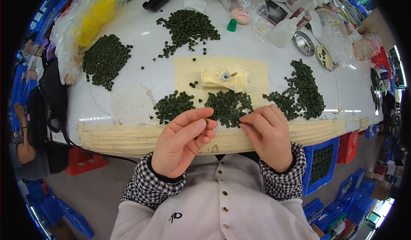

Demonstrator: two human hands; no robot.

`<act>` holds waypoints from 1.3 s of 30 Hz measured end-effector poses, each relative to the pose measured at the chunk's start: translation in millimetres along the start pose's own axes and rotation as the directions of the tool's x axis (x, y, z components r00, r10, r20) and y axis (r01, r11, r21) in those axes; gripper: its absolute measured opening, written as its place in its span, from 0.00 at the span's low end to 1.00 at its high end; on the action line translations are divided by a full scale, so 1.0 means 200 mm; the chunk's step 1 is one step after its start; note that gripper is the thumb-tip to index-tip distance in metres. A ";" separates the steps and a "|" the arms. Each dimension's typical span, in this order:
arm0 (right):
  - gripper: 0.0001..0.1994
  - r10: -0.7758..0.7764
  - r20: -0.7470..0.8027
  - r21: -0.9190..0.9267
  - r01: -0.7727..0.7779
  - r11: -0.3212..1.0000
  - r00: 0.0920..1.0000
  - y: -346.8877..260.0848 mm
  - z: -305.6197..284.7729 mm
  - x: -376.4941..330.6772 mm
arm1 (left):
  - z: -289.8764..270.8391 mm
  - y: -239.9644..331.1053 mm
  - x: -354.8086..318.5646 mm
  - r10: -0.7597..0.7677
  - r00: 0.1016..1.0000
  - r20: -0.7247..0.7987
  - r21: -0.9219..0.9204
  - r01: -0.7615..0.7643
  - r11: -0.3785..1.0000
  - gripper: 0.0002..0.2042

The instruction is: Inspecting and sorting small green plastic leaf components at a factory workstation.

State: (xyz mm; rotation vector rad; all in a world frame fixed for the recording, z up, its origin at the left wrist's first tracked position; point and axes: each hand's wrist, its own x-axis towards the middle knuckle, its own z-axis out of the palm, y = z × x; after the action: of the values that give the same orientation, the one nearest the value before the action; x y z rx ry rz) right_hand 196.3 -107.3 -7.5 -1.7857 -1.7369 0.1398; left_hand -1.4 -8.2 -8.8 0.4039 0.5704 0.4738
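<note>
Mid-batch, I'd judge — plenty loose on the table. My left hand (182,141) has thumb and fingers curled in, pinching one small dark green piece (206,121). My right hand (272,135) has thumb and forefinger tips close together at the right edge of the centre pile (229,107); can't tell if a piece is between them. That pile sits just beyond and between my fingertips. Near-left pile (173,106) is just ahead of my left fingers, right pile (306,92) off to the right of my right fingers; far pile (188,28) and far-left pile (107,60) lie well beyond my left fingertips. Which piles are done vs. left doesn't show — pieces too small to compare. Taped pin block (233,74), past the centre pile, has neither hand on it.
</note>
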 end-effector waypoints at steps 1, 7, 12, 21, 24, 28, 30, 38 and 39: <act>0.06 -0.025 -0.007 -0.015 0.025 1.000 1.000 0.00 0.01 0.00 | -0.01 0.00 0.00 0.002 1.000 0.000 0.003 -0.002 1.000 0.10; 0.06 -0.051 -0.054 0.018 0.052 0.999 0.997 0.00 0.03 0.01 | -0.02 -0.02 0.00 0.018 1.000 0.011 -0.007 -0.018 1.000 0.09; 0.07 0.025 -0.073 0.076 -0.020 0.997 0.997 0.01 -0.01 -0.01 | -0.02 -0.02 0.00 0.020 1.000 0.012 -0.010 -0.020 1.000 0.09; 0.07 -0.071 -0.022 0.005 0.072 0.997 0.997 -0.03 0.07 0.01 | -0.02 -0.02 -0.01 0.000 1.000 0.025 0.008 0.000 1.000 0.09; 0.08 -0.070 -0.015 -0.020 0.070 0.997 0.997 -0.03 0.08 0.02 | -0.02 -0.03 -0.01 0.004 1.000 0.028 0.002 -0.004 1.000 0.09; 0.08 -0.063 -0.064 -0.029 0.061 0.998 0.996 -0.03 0.08 0.03 | -0.01 -0.03 -0.01 -0.013 0.999 0.040 -0.001 0.014 1.000 0.09; 0.08 -0.076 -0.092 -0.013 0.075 0.997 0.993 -0.02 0.09 0.03 | -0.01 -0.03 -0.01 -0.022 0.999 0.043 0.010 0.021 1.000 0.10; 0.13 -0.136 -0.112 -0.025 0.134 0.991 0.984 -0.02 0.09 0.01 | -0.02 -0.04 -0.01 -0.018 0.999 0.047 0.012 0.017 1.000 0.10; 0.13 -0.130 -0.112 -0.008 0.130 0.991 0.985 -0.02 0.08 0.01 | -0.02 -0.04 -0.01 -0.018 0.999 0.048 0.011 0.017 1.000 0.10</act>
State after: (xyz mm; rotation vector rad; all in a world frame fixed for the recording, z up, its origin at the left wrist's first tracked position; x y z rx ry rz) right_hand 185.0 -99.6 -18.4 -1.6421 -1.7662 -0.0165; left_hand -3.5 -14.5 -14.5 0.4187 0.5300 0.4434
